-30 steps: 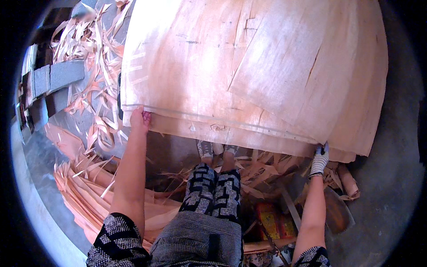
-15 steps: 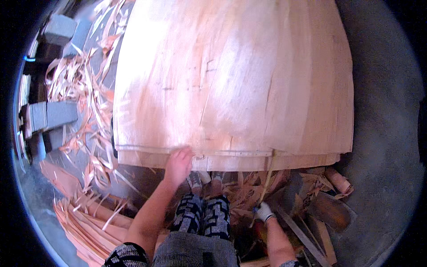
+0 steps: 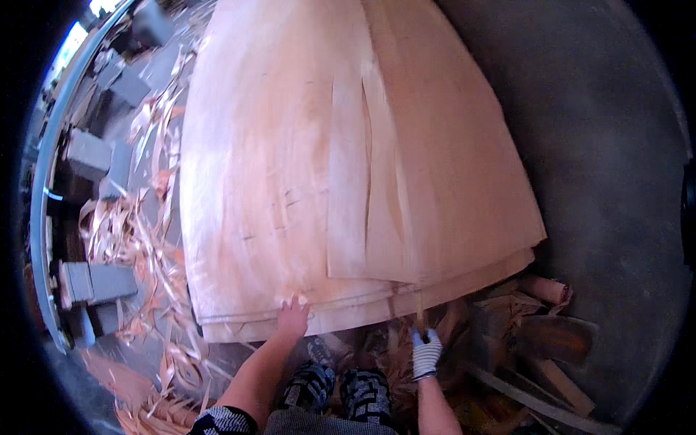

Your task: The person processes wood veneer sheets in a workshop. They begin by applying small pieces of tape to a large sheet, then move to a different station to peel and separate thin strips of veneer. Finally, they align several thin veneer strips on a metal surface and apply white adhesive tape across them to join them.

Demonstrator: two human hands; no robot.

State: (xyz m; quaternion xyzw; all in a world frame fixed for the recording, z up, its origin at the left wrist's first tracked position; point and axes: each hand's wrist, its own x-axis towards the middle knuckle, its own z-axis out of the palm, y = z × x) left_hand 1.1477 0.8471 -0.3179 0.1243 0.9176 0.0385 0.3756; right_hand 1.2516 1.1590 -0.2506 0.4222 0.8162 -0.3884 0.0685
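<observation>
A stack of large, thin wood veneer sheets (image 3: 246, 181) spreads out before me. Over its right half lies another veneer sheet (image 3: 464, 181), with long splits near its left side. My left hand (image 3: 293, 317) is bare and rests at the stack's near edge, fingers spread on the wood. Just off the same edge, farther right, my right hand (image 3: 426, 353) wears a white-and-grey striped glove with bluish fingertips. Its fingers close round a thin yellowish strip (image 3: 420, 308) that reaches up to the sheet edges; the strip's material is unclear.
Curled veneer scraps (image 3: 116, 225) litter the floor at left, beside grey blocks (image 3: 109, 281) and a long pale rail (image 3: 47, 174). Near my feet lie more scraps, wooden slats (image 3: 562, 384) and a rolled piece of veneer (image 3: 544, 290). Grey floor (image 3: 594, 145) runs along the right.
The view has swung, and the stack sits lower and turned. A separate sheet now covers its right half. My right hand has come up closer to the stack's edge; my left hand's fingers have spread.
</observation>
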